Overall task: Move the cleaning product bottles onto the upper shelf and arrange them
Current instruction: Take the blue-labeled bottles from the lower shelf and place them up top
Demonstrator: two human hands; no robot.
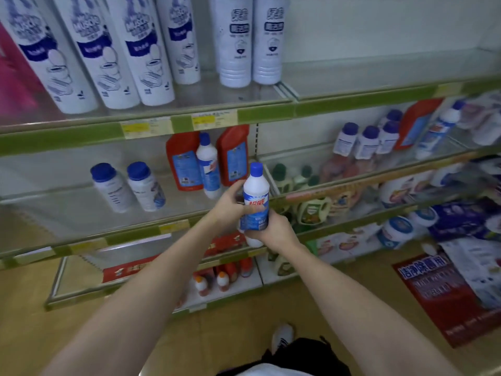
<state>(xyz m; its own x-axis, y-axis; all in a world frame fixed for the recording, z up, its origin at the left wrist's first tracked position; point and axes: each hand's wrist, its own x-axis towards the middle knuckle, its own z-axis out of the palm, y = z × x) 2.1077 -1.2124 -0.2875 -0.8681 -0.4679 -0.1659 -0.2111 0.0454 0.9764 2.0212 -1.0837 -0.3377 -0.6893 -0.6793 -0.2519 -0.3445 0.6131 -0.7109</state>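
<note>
Both my hands hold a white bleach bottle (256,198) with a blue cap and blue label, upright in front of the middle shelf. My left hand (230,206) wraps its left side; my right hand (271,230) grips its base, with a second white bottle partly hidden beneath it. The upper shelf (379,74) is bare on its right half; on its left half stand tall white bottles (151,52) and two ribbed white bottles (249,42). On the middle shelf stand another bleach bottle (208,165) between two red bottles (184,161), and two small blue-capped bottles (130,187).
Green shelf edges (265,111) carry yellow price tags. Blue-capped bottles (363,141) and a red bottle stand on the right middle shelf. Lower shelves hold green bottles, detergent bags and small orange-capped bottles (222,279). A red sign (439,297) leans at lower right. My shoe shows on the floor.
</note>
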